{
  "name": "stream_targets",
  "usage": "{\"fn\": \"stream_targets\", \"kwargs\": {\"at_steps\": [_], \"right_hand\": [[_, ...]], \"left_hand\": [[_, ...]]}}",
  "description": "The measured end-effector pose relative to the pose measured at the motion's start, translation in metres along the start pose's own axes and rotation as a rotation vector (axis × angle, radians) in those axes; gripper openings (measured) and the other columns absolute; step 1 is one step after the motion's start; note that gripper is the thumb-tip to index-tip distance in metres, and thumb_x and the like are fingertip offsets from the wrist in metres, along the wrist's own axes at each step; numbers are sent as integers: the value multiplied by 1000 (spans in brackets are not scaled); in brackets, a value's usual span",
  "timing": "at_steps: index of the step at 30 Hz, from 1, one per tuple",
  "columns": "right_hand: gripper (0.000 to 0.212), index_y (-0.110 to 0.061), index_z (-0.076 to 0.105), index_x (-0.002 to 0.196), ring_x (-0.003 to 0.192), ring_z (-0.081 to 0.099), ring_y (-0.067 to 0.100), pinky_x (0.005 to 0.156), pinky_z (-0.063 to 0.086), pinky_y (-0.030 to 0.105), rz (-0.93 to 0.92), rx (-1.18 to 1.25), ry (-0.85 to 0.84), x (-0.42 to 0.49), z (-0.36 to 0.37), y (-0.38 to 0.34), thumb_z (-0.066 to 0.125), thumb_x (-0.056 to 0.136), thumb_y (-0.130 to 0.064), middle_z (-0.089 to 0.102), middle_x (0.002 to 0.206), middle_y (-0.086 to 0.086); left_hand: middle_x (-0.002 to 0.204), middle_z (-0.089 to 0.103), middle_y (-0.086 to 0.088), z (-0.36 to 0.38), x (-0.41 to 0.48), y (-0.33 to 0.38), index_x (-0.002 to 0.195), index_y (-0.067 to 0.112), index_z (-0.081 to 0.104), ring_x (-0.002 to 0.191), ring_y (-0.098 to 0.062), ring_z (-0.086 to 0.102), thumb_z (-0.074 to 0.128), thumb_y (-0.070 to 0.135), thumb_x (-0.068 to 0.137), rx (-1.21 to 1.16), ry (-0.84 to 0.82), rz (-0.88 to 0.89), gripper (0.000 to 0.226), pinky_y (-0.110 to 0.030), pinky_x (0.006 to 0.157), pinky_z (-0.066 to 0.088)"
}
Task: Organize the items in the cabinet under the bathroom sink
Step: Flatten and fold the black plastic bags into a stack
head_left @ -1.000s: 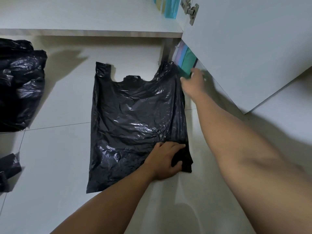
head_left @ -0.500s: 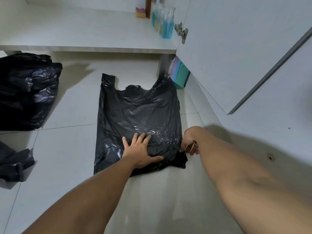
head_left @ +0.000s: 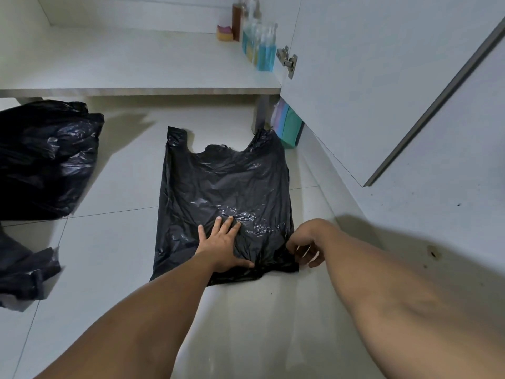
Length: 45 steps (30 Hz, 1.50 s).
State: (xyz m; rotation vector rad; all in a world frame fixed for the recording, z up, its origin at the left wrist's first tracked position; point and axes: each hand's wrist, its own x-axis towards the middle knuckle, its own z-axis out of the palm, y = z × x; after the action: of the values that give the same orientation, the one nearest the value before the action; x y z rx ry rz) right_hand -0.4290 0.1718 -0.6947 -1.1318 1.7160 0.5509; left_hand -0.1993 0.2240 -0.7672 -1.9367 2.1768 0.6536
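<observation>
Head view

Logged left hand [head_left: 222, 246] palm-down on the near part of the black plastic bag [head_left: 226, 187], forearm reaching in from lower left. Noted fingers straight and spread, thumb out to the right, pressing the film flat and gripping nothing.

Logged right hand [head_left: 306, 246] at the bag's near right corner, wrist bent inward, forearm entering from lower right. Noted fingers curled, tips pinched on the bunched corner of the film.

Found the bag spread flat on the tiled floor [head_left: 114, 187] in front of the open cabinet, both handles pointing toward the cabinet shelf [head_left: 123, 64]. Noted glossy, wrinkled film, most creased under and around the hands, with the right handle just beside a teal pack [head_left: 289, 127] under the shelf edge.

Counted two hands and three black bags: the flat one, a bulging bag [head_left: 46, 157] well apart at left, and a crumpled bag [head_left: 24, 274] at the lower left edge. Counted one cabinet door [head_left: 369, 91] swung open at right, with one hinge [head_left: 287, 61]. Saw a row of bottles [head_left: 263, 47] at the shelf's right end, blue liquid in the nearest; could not tell their number
</observation>
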Motion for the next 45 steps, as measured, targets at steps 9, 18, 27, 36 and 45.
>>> {"fn": "stream_targets", "kwargs": {"at_steps": [9, 18, 27, 36, 45], "right_hand": [[5, -7, 59, 93, 75, 52, 21, 83, 50, 31, 36, -94, -23, 11, 3, 6, 62, 94, -12, 57, 79, 10], [7, -10, 61, 86, 69, 57, 25, 66, 48, 30, -67, -77, 263, -2, -11, -8, 61, 83, -16, 60, 78, 9], [25, -2, 55, 106, 93, 62, 27, 95, 51, 37, -30, -177, 232, 0, 6, -26, 60, 99, -25, 59, 85, 11], [38, 5, 55, 127, 85, 66, 24, 98, 54, 41, 52, -27, 72, -1, 7, -28, 65, 94, -11, 65, 106, 14], [74, -4, 36, 137, 115, 56, 33, 93, 51, 42, -121, 38, 660, 0, 6, -47, 74, 75, -20, 53, 128, 15]], "left_hand": [[167, -9, 9, 1, 3, -3, 160, 31, 2, 153, -20, -17, 59, 89, 63, -34, 16, 2, 126, -66, 116, -10], [167, 0, 10, -10, -3, -12, 160, 31, 10, 153, -16, -14, 45, 99, 57, -120, 183, 42, 128, -61, 118, -12], [124, 51, 0, -20, -45, -66, 129, 27, 53, 120, -23, 43, 31, 89, 76, 170, 344, -190, 84, -45, 99, 32], [166, 10, 6, -3, -64, -93, 159, 30, 11, 153, -19, 4, 32, 102, 59, 27, 151, -132, 125, -49, 123, 8], [144, 48, 1, 1, -65, -102, 142, 23, 50, 136, -20, 36, 34, 66, 82, -9, 540, -11, 76, -42, 115, 25]]}}
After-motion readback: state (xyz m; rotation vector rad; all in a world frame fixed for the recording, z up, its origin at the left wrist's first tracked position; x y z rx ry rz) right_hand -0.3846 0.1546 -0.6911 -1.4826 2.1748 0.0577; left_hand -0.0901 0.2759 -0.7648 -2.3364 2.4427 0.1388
